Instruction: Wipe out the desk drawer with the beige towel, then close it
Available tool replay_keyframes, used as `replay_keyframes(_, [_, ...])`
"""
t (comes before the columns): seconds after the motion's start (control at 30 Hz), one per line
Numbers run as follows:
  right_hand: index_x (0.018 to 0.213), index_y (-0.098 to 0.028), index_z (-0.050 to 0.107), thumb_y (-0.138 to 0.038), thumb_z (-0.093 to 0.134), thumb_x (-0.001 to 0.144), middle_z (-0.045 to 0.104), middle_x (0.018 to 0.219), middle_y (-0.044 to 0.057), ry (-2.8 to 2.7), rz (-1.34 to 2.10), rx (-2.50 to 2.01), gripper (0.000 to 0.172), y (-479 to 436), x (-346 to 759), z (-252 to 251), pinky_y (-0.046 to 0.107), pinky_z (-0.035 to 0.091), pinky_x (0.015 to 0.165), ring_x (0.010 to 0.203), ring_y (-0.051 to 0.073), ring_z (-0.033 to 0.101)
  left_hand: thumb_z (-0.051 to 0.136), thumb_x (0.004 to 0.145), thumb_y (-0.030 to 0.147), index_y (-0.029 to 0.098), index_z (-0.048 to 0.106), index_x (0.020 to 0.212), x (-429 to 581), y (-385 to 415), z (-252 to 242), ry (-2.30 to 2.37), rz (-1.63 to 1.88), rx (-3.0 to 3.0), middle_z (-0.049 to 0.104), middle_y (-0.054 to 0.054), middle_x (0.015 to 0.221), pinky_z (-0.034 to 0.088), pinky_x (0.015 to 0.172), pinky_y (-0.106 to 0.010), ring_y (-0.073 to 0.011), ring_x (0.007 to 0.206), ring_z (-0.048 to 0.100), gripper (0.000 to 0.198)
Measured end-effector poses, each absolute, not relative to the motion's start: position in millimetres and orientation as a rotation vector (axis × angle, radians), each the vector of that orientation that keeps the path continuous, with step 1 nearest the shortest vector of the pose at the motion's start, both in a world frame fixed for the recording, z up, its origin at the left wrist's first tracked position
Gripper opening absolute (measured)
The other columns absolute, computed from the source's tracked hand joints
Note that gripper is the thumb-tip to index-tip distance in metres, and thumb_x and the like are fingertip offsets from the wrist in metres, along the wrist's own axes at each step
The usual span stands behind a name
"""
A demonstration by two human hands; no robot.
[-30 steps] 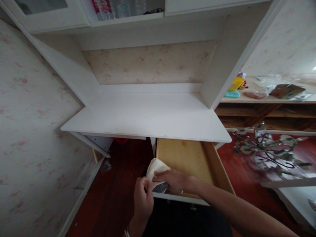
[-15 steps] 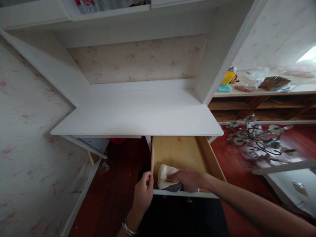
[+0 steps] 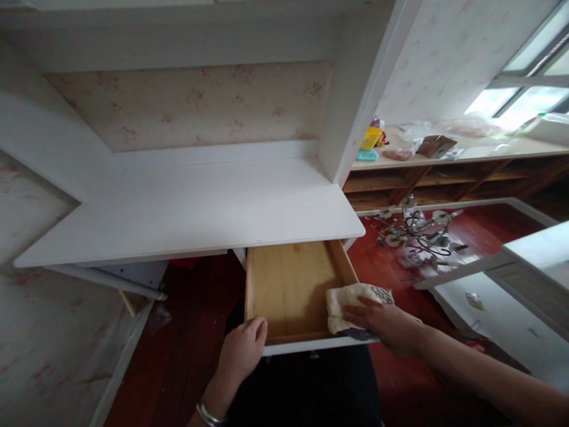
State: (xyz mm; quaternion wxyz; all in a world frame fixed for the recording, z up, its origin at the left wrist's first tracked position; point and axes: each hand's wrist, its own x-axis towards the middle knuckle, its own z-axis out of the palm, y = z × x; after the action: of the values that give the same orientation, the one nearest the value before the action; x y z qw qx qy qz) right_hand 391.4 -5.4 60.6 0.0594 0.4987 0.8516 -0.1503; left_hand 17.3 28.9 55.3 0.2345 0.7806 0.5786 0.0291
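Note:
A wooden drawer (image 3: 291, 290) with a white front is pulled out from under the white desk (image 3: 200, 207). My left hand (image 3: 244, 347), a metal bangle on its wrist, is closed over the drawer's front left corner. At the opposite front corner, my right hand (image 3: 382, 320) presses a cream cloth (image 3: 344, 299) with a dark patterned part over the drawer's right side edge. The fingers of that hand lie on top of the cloth, and the cloth hides the corner beneath it.
A chandelier (image 3: 420, 234) lies on the red wooden floor to the right. Behind it, a low shelf unit (image 3: 471, 157) carries a small box (image 3: 437, 146), plastic bags and a yellow item (image 3: 371, 138). White furniture (image 3: 484, 308) stands at the far right; papered wall is at left.
My right hand has moved the cloth from inside the drawer's front left to its right side edge. My left hand stays at the left corner. The view has turned right.

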Motion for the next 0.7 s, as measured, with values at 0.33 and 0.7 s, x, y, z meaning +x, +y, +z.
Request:
replay_keyframes(0.33, [0.138, -0.03, 0.047, 0.002, 0.047, 0.073, 0.026, 0.155, 0.008, 2.517, -0.498, 1.571, 0.073, 21, 401, 37, 0.05, 0.04, 0.104, 0.14, 0.033, 0.024, 0.033, 0.097, 0.034, 0.024, 0.06, 0.078, 20, 33, 51, 1.607, -0.1, 2.156, 0.069, -0.003, 0.078, 0.031, 0.059, -0.026, -0.0183, 0.075, 0.066, 0.035])
replay_keyframes(0.7, [0.12, -0.026, 0.064, -0.003, 0.047, 0.085, 0.042, 0.146, 0.008, 2.593, -0.086, 1.507, 0.045, 99, 376, 13, 0.073, 0.021, 0.102, 0.135, 0.041, 0.03, 0.031, 0.096, 0.033, 0.024, 0.062, 0.079, 20, 32, 49, 1.63, -0.163, 2.171, 0.069, -0.005, 0.08, 0.036, 0.062, -0.027, -0.0206, 0.078, 0.065, 0.036])
